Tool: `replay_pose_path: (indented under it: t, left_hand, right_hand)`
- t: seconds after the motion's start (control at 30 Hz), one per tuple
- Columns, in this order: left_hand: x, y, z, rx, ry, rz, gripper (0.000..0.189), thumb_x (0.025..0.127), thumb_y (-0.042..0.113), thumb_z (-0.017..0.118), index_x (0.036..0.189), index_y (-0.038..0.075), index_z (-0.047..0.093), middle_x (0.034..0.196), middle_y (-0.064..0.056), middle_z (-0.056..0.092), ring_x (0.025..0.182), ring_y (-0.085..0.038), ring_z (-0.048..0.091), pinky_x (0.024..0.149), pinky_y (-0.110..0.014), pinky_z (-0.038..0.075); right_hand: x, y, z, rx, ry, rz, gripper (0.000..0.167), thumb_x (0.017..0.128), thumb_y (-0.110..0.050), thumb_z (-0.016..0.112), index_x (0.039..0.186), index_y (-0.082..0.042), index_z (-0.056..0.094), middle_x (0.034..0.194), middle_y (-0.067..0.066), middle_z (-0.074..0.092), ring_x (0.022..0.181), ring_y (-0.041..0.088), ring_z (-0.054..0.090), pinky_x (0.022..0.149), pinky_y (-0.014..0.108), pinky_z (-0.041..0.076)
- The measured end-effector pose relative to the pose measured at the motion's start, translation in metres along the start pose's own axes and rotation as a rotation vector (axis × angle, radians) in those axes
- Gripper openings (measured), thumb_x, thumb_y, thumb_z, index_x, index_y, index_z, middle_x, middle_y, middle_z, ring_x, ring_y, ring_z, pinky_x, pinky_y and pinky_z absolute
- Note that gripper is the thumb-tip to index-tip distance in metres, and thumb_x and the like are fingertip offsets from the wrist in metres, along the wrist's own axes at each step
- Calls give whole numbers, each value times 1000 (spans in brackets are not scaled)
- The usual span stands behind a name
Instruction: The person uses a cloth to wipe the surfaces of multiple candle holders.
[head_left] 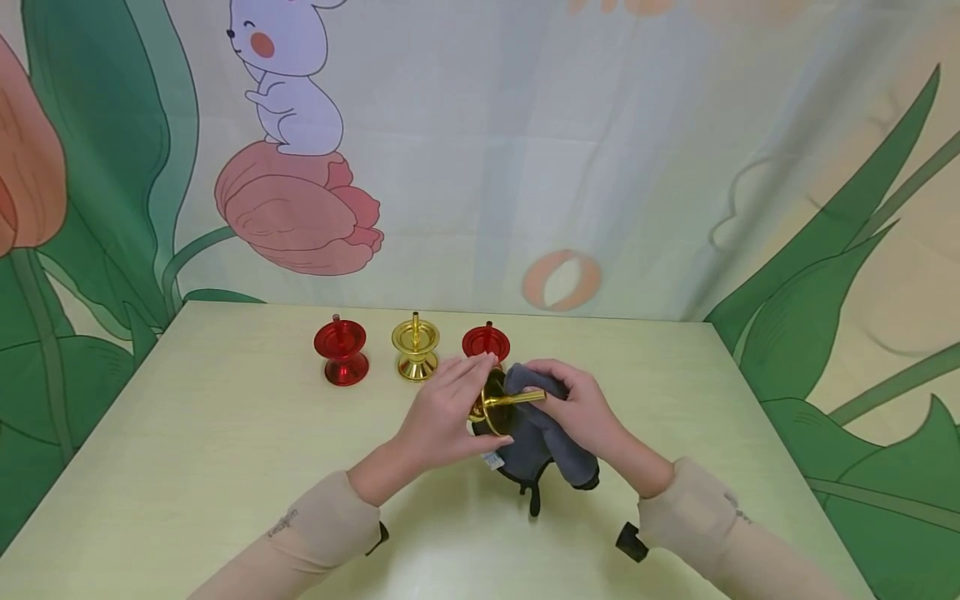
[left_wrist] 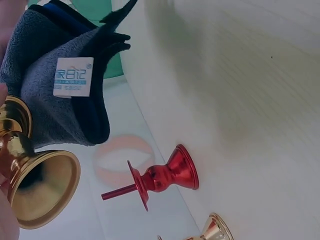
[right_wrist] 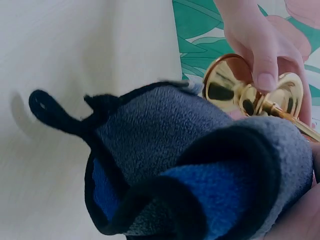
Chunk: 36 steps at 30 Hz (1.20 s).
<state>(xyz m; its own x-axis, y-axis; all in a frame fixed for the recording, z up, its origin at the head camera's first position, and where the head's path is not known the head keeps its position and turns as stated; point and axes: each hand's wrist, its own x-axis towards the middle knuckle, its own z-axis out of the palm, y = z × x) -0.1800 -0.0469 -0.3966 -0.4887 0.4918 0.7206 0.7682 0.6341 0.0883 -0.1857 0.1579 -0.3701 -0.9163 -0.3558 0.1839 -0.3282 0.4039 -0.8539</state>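
Observation:
My left hand (head_left: pixel 447 414) grips a gold candle holder (head_left: pixel 495 405) by its body, tilted so its thin stem points right. In the left wrist view the flared base of the gold candle holder (left_wrist: pixel 47 187) shows, with the fingers mostly out of frame. My right hand (head_left: pixel 582 407) holds a folded grey cloth (head_left: pixel 528 450) bunched beside the holder's dish. The cloth (right_wrist: pixel 165 115) has a blue inner side, black edging and a hanging loop. A white label (left_wrist: pixel 73 76) is sewn to its edge.
Along the table's back stand a red candle holder (head_left: pixel 342 354), a gold one (head_left: pixel 416 346) and another red one (head_left: pixel 486 342), just behind my left hand. Behind the pale table (head_left: pixel 225 433) hangs a printed curtain (head_left: pixel 465 167).

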Motion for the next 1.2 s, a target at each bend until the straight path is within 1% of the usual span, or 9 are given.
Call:
replay_pose_path:
  t: [0.3,0.5,0.63,0.73,0.83,0.87,1.0,1.07,1.2]
  left_hand:
    - [1,8,3,-35,48,-22,90,56,49,77,123,-3,48,120,-12,57,112,-22,51,97,-38,39]
    - [1,12,2,-94,38,-74,90,55,46,79,125,-1,47,119,-10,58,112,-21,52,97,-39,40]
    - [3,14,-2,-202,-35,-137,93,55,44,80,129,2,42,119,-7,57,109,-20,54,95,-37,42]
    - [5,15,-7,-369,-136,-234,94,57,41,80,132,7,35,122,-3,55,108,-17,56,90,-32,46]
    - [7,16,-11,-525,-234,-343,93,59,39,80,131,13,29,127,0,52,111,-15,54,78,-24,50]
    - [8,16,-12,-562,-257,-367,92,59,39,80,130,14,27,128,0,50,113,-15,53,78,-25,49]
    - [10,14,-15,-635,-315,-428,87,61,38,79,125,12,27,132,3,47,118,-14,48,78,-29,46]
    - [10,13,-14,-657,-331,-448,83,61,37,79,121,11,28,134,4,45,119,-13,47,82,-29,45]
    - [10,12,-12,-708,-349,-490,76,62,35,78,118,11,32,135,4,43,120,-14,46,73,-23,45]
  right_hand:
    - [-2,2,10,-53,49,9,32,78,-4,64,109,-5,57,104,12,61,95,24,58,77,30,52]
    - [-3,0,11,-51,81,-11,31,77,-2,64,107,-5,57,99,11,62,91,22,58,76,29,51]
    - [-3,0,11,-53,77,-21,30,77,-4,65,106,-5,57,98,11,61,89,22,58,76,29,52]
    - [-2,1,9,-56,58,-26,30,77,-6,66,106,-5,57,98,11,61,86,22,59,74,26,52]
    - [-1,1,7,-37,33,-29,30,77,-8,66,105,-4,57,98,13,61,82,20,59,71,23,51]
    - [-1,1,6,-27,25,-29,29,77,-7,66,105,-4,57,98,13,61,80,19,58,70,22,51]
    - [0,0,4,30,9,-21,28,78,-6,64,104,-2,56,97,16,60,77,14,57,67,20,50]
    - [-1,1,3,50,9,-18,27,78,-4,64,104,-1,56,97,17,60,76,13,57,68,20,50]
    - [-2,2,3,72,20,2,27,78,-3,63,103,-1,56,96,17,60,78,13,56,71,22,49]
